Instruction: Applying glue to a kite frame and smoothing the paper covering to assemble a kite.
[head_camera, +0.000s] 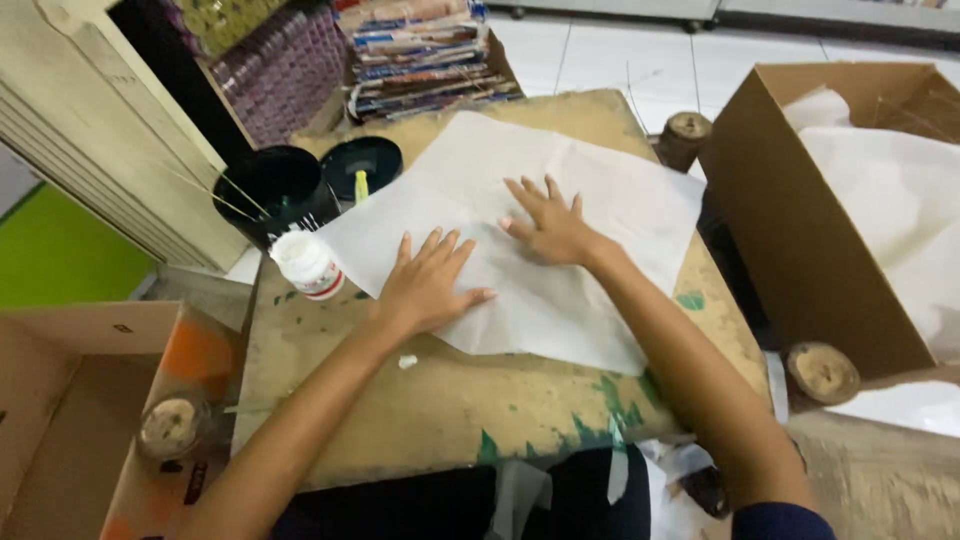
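We find the thin white sheet of paper (560, 250) lying flat on the worn, green-stained wooden tabletop (450, 400), across its far and right part, its right edge just at the tabletop's edge. Both hands rest on it, palms down. The left hand (428, 283) presses the near-left portion, fingers spread, grip holding nothing. The right hand (548, 225) lies flat near the sheet's middle, fingers likewise fanned, nothing pinched.

Risks, in our judgement:

- The sheet looks thin and already shows creases; uneven pressure from the two palms could wrinkle or tear it.
- The small white plastic bottle with a red band (308, 264) stands touching or just beside the sheet's left corner. A sideways sweep of the left hand could tip it onto the paper.
- The black round pot holding thin sticks (272, 190) and the black round lid with a small yellow object on it (362, 165) sit just beyond the far-left edge; a knock there could soil the sheet.
- Green paint marks on the tabletop near the sheet's near-right corner could transfer if wet; we cannot tell whether they are dry.

To the right stands an open brown cardboard box with white paper inside (800, 230), well clear of the hands.
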